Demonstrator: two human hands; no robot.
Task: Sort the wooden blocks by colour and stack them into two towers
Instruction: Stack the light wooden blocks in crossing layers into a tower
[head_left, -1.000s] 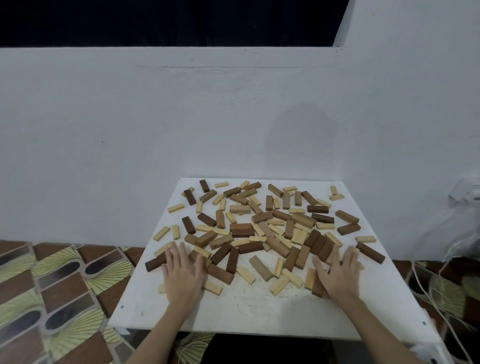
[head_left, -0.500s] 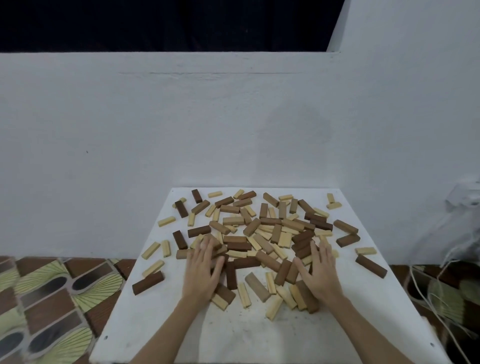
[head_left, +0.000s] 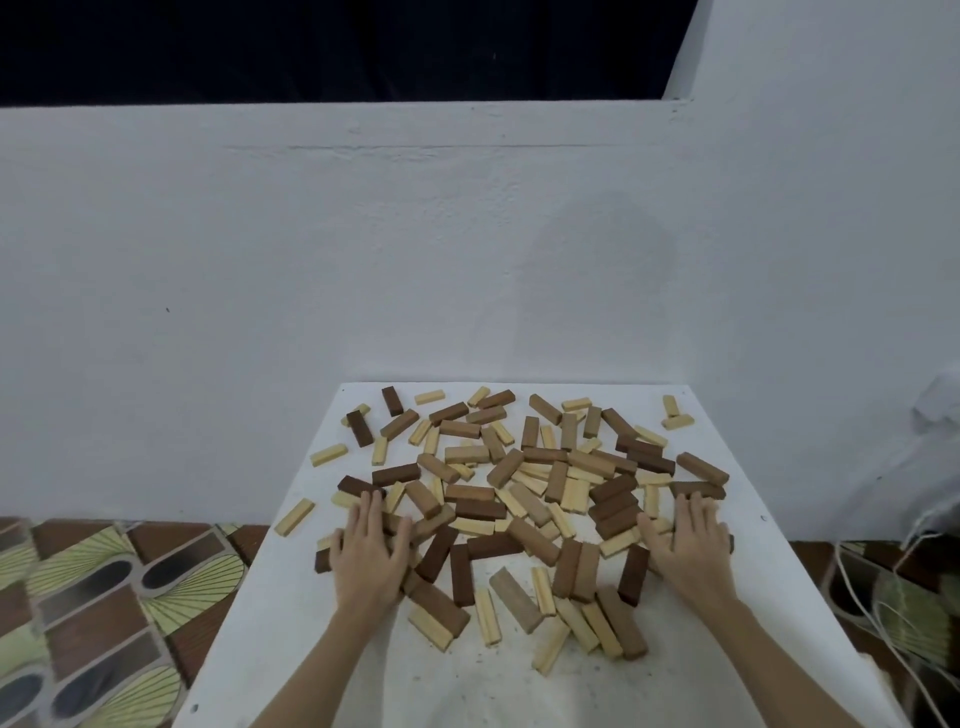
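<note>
Head view. White table (head_left: 291, 649), matte top with fine specks and grit near the front edge, set against a white plastered wall (head_left: 363, 260) of rough texture.

Wooden blocks (head_left: 519, 499), all rectangular bars, lie scattered flat across the far and middle part of the tabletop in a loose heap, unsorted. Three tones mixed together: pale cream, mid tan, dark reddish brown. Many overlap or touch at odd angles; none stacked into a tower. A few pale strays sit apart near the left edge, one pale block (head_left: 294, 516) right at that edge.

Left hand (head_left: 370, 556): palm down, fingers straight and slightly spread, lying flat on blocks at the left flank of the heap. One dark block (head_left: 323, 560) pokes out from under the hand's outer side. Grips nothing.

Right hand (head_left: 691, 551): palm down, fingers straight and apart, pressed flat on blocks at the right flank of the heap. Grips nothing.

Both forearms bare, coming in from the bottom edge.

Floor: patterned tiles (head_left: 93, 613), brown, yellow-green fan shapes and dark ovals, glossy. White cords (head_left: 872, 613) hang at the right of the table.
</note>
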